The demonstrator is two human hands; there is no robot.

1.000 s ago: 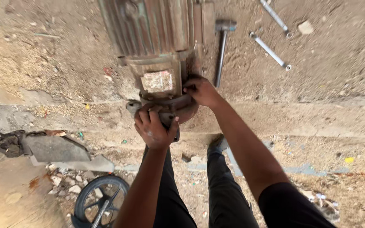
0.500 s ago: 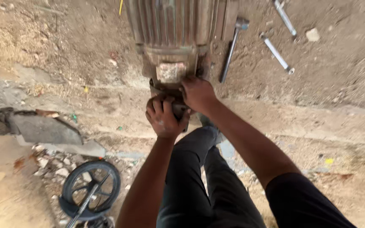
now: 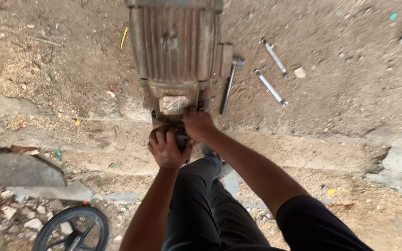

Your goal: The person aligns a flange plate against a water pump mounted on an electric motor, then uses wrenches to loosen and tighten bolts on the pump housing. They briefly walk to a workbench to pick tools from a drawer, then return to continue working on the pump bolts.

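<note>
At far left a grey slab (image 3: 19, 169) lies on the dirt ground (image 3: 350, 93), and below it a black wheel (image 3: 73, 230) shows at the bottom edge, well apart from the work; the left hand (image 3: 167, 148) comes up from below and is clenched over the round end piece (image 3: 161, 124) at the near end of the motor (image 3: 175, 51), its fingers (image 3: 164, 138) curled over that part's lower rim; the motor, a ribbed, rusty casing, lies on the ground with its long axis running straight away from the person, near end pointing at the knees; the right hand (image 3: 198, 124) sits just beside and slightly above the left, its fingers pressed against the same near end under the pale plate (image 3: 173, 104); whether it grips or only bears against the metal I cannot tell; both hands touch the motor's end, the left lower and nearer the body, the right higher and closer to the casing; right of the motor a hammer (image 3: 231, 81) lies alongside it, handle parallel to the casing, near the right hand but untouched; further right two spanners (image 3: 271, 72) lie on the dirt, well apart from either hand.
</note>
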